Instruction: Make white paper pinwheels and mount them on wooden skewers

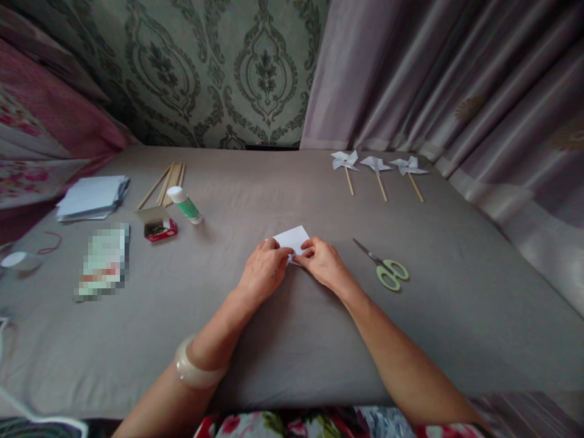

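A small white sheet of paper [294,238] lies on the grey cloth [274,340] in the middle. My left hand [263,272] and my right hand [323,263] both press on its near edge with curled fingers, pinching the paper between them. The near part of the sheet is hidden under my fingers. A pale bangle sits on my left wrist.
Green-handled scissors [385,266] lie right of my hands. Three white paper pinwheels on sticks [378,167] lie at the back right. At the left are a glue stick [186,205], wooden sticks [166,182], a small red box [157,226], a stack of paper [92,198].
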Available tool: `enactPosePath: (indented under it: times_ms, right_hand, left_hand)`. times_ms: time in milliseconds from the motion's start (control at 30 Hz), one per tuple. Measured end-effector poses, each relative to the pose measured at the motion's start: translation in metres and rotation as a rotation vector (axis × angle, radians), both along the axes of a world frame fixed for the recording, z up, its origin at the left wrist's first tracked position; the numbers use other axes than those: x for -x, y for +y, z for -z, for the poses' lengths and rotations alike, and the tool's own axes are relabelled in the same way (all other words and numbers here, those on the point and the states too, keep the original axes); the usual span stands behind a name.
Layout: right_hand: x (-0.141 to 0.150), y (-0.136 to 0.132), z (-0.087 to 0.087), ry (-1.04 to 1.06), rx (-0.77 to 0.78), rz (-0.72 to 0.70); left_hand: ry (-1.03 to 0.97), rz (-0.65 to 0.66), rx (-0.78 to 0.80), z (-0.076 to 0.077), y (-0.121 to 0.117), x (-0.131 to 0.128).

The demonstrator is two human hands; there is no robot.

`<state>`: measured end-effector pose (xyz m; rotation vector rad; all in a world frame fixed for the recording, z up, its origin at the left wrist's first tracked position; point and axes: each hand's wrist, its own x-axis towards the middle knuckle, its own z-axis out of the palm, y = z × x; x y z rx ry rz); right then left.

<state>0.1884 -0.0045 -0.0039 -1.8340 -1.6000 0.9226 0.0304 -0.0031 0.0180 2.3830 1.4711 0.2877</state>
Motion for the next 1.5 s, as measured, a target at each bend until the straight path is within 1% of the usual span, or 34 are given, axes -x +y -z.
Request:
enactPosePath:
  times_ms: [600, 933, 1067, 1167, 1300, 1400, 1500]
  right_hand:
    - [0.001, -0.002, -0.004, 0.008, 0.001, 0.018]
    - [0.001, -0.003, 0.000, 0.005, -0.032, 0.018]
    - [-0.004, -0.004, -0.002, 0.092, -0.011, 0.012]
    - [-0.014, -0.002, -0.005, 0.187, -0.002, 0.057]
    - [-0.029, 0.001, -0.013, 0.280, -0.040, 0.135]
    - [-0.036, 0.002, -0.018, 0.324, -0.046, 0.152]
    - [-0.037, 0.003, -0.018, 0.341, -0.038, 0.160]
  left_hand:
    - [0.087, 0.014, -0.058, 0.002, -0.001, -0.003]
    - [0.131, 0.004, -0.062, 0.003, 0.001, -0.004]
    - [0.145, 0.014, -0.092, 0.003, 0.003, -0.004]
    - [0.153, 0.019, -0.115, 0.002, 0.004, -0.004]
    - [0.176, 0.027, -0.158, 0.003, 0.004, -0.006]
    - [0.189, 0.027, -0.200, 0.004, 0.005, -0.007]
    - [0.189, 0.032, -0.215, 0.005, 0.006, -0.007]
